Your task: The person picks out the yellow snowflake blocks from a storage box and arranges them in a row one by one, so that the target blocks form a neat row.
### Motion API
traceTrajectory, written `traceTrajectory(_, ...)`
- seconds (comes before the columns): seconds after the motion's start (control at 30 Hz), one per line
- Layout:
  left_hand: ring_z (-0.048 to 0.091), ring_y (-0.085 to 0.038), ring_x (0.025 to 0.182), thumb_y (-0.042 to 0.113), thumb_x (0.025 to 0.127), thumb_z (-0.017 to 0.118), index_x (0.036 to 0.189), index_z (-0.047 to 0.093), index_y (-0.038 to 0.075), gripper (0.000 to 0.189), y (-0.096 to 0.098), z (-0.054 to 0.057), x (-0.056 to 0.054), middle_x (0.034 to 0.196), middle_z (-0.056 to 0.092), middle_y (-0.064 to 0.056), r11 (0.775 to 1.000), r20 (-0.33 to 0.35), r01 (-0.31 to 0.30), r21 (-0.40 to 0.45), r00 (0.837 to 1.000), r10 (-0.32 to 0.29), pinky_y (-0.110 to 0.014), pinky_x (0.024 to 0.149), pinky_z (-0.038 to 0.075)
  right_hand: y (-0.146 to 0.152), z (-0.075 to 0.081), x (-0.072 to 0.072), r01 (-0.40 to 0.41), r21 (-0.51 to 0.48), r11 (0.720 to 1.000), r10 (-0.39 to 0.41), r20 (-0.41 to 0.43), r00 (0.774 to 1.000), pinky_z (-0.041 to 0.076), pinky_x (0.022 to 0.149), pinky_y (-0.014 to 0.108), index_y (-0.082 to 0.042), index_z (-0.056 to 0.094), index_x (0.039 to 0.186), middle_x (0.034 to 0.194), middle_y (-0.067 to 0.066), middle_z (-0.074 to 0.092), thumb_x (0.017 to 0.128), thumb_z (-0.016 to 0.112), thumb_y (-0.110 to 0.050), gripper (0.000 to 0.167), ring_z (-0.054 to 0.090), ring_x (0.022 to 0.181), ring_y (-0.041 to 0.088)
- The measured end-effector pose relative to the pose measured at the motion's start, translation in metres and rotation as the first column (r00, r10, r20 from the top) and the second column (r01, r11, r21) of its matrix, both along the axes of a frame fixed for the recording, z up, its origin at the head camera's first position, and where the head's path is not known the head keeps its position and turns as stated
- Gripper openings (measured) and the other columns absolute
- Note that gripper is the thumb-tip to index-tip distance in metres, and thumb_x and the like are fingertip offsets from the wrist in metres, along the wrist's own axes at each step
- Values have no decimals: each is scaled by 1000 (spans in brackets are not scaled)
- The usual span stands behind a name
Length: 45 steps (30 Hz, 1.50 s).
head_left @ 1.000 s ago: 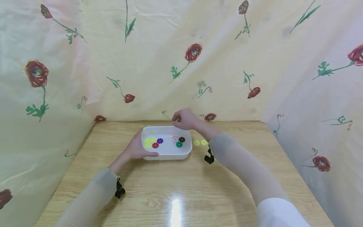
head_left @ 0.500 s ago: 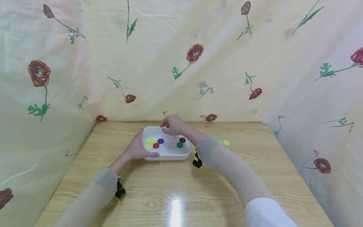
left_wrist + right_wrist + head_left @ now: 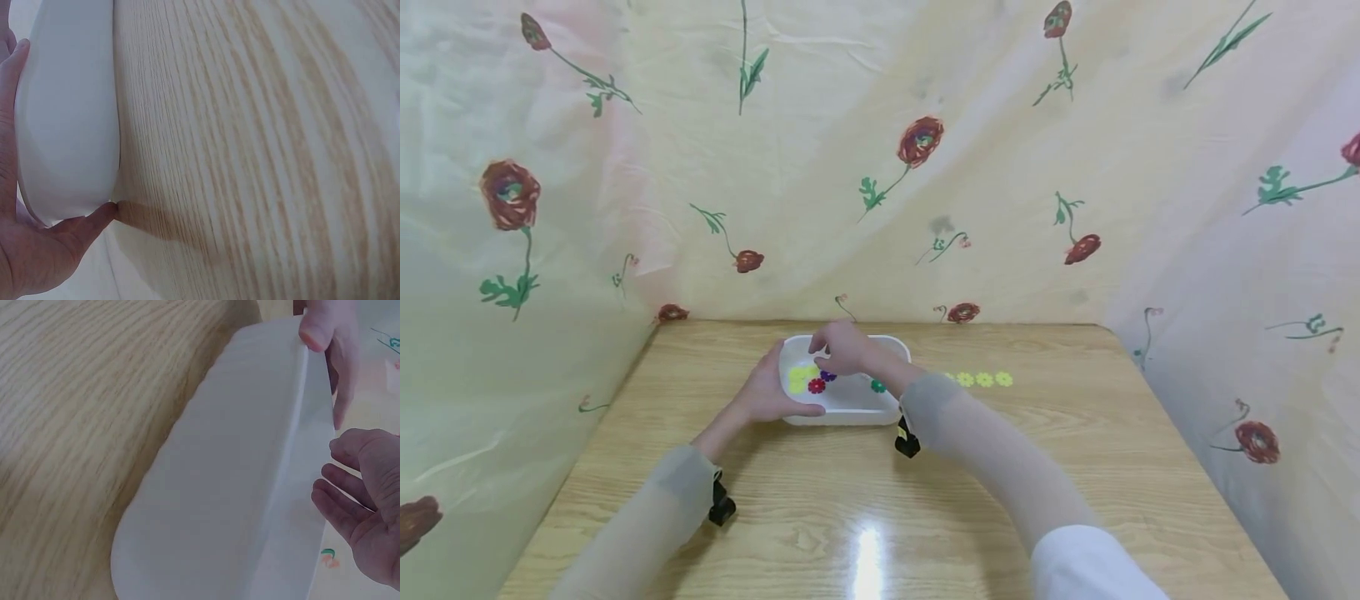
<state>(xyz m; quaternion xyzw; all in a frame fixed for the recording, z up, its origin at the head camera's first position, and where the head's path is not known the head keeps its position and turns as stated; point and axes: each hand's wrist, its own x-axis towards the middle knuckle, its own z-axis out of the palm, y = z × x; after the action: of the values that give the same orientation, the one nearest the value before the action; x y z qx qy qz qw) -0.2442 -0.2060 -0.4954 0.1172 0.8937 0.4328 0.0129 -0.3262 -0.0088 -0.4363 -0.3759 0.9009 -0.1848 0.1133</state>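
Observation:
A white plastic tub [image 3: 842, 417] stands on the table, holding small flower-shaped pieces. Yellow pieces [image 3: 797, 381] lie at its left end, beside a red piece [image 3: 817, 386] and a partly covered purple piece [image 3: 828, 376]; a green piece [image 3: 878, 387] lies farther right. My left hand [image 3: 762, 393] grips the tub's left end, its thumb along the front. Over the left half of the tub hovers my right hand [image 3: 844, 347], fingers loosely bent and apart. In the right wrist view nothing shows between the right hand's fingers [image 3: 340, 509].
To the right of the tub, several yellow flower pieces [image 3: 984, 380] lie in a row on the wooden table [image 3: 805, 508], partly behind my right forearm. A flower-printed cloth [image 3: 820, 158] hangs behind the table and at its sides.
My right hand has moved left and lower, from above the tub's back right to over its left half. More of the yellow row on the table shows. The left hand keeps its hold.

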Motion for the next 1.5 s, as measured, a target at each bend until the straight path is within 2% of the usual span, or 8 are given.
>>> traceTrajectory(0.1, 53, -39, 136, 43, 69, 101, 165, 22, 7, 130, 0, 0, 1, 156, 48, -18, 1000, 12, -5, -3, 1000, 5, -60, 114, 49, -7, -4, 2, 10, 29, 1000, -10, -13, 1000, 61, 98, 34, -9, 75, 128, 128, 8, 77, 102, 71, -18, 27, 72, 117, 24)
traceTrajectory(0.3, 48, -44, 142, 48, 67, 101, 167, 11, -2, 144, -2, 1, 3, 165, 39, -23, 999, 24, -32, -42, 999, 33, -62, 117, 45, -23, -14, 2, -46, 92, 995, 54, -79, 995, 58, 103, 34, -8, 76, 126, 126, 6, 79, 101, 67, -14, 28, 72, 119, 23)
traceTrajectory(0.4, 47, -45, 144, 49, 66, 101, 168, 11, -2, 145, -2, 2, 3, 166, 37, -24, 999, 26, -34, -40, 999, 35, -64, 119, 43, -29, -18, 2, -39, 92, 995, 45, -67, 997, 57, 105, 34, -7, 76, 127, 127, 7, 78, 99, 67, -12, 30, 71, 118, 23)
traceTrajectory(0.63, 45, -45, 146, 53, 66, 100, 168, 8, -1, 148, -3, -2, 1, 170, 31, -24, 999, 48, -14, -45, 999, 16, -64, 121, 40, -37, -30, 4, -7, 132, 991, 12, -38, 999, 56, 93, 25, -7, 74, 130, 129, 7, 77, 98, 67, -9, 34, 68, 105, 18)
traceTrajectory(0.8, 41, -46, 149, 53, 65, 100, 168, 7, -3, 149, -2, -2, 1, 172, 27, -26, 998, 57, -22, -55, 998, 26, -64, 123, 38, -41, -34, 6, 9, 137, 991, -5, -33, 999, 55, 89, 24, -6, 73, 130, 128, 8, 76, 97, 65, -5, 34, 68, 105, 19)
traceTrajectory(1.03, 29, -50, 157, 51, 66, 100, 168, 6, -4, 149, -1, 2, 2, 173, 22, -30, 997, 54, -26, -69, 998, 30, -65, 127, 31, -46, -36, 10, 1, 165, 986, 17, -105, 994, 55, 105, 29, -7, 75, 127, 129, 7, 76, 93, 69, -4, 35, 70, 119, 23)
traceTrajectory(1.4, 33, -48, 156, 51, 65, 101, 168, 5, -2, 150, -1, 3, 2, 172, 26, -28, 999, 38, -17, -31, 999, 18, -65, 126, 33, -49, -38, 9, 6, 160, 987, 16, -140, 990, 57, 83, 23, -9, 79, 111, 115, 5, 79, 92, 76, -9, 19, 70, 102, 19)
traceTrajectory(1.5, 33, -48, 156, 52, 65, 100, 169, 5, -2, 150, -2, 3, 2, 172, 25, -27, 999, 41, -18, -37, 999, 19, -65, 126, 32, -50, -40, 8, 14, 139, 990, 4, -131, 991, 57, 83, 24, -8, 80, 106, 109, 5, 80, 91, 77, -9, 15, 70, 99, 19)
